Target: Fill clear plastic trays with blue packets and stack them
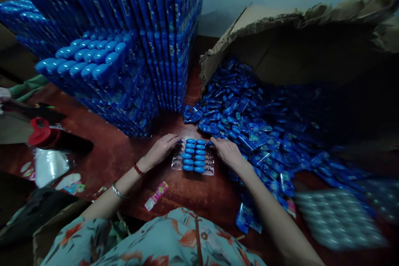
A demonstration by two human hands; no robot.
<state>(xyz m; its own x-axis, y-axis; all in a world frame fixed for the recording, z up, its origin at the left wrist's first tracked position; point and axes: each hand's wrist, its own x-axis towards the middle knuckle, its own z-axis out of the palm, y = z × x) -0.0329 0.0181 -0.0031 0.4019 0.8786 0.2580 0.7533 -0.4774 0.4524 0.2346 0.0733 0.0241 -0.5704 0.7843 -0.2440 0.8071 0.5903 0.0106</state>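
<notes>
A clear plastic tray (210,166) lies on the red-brown table, with two columns of blue oval packs (199,157) in its middle; its outer pockets at left and right hold none in the lower rows. My left hand (164,146) is at the tray's upper left corner, fingers closed on a small blue pack there. At the upper right corner my right hand (222,148) has its fingers pinched on another blue pack. Both packs are mostly hidden by the fingers.
Tall stacks of filled blue trays (124,79) stand at the back left. Loose blue packs (237,112) spill from a torn cardboard box (280,20) at right. Clear trays (339,218) lie front right. A red-lidded bottle (46,135) and pink wrapper (156,195) are left.
</notes>
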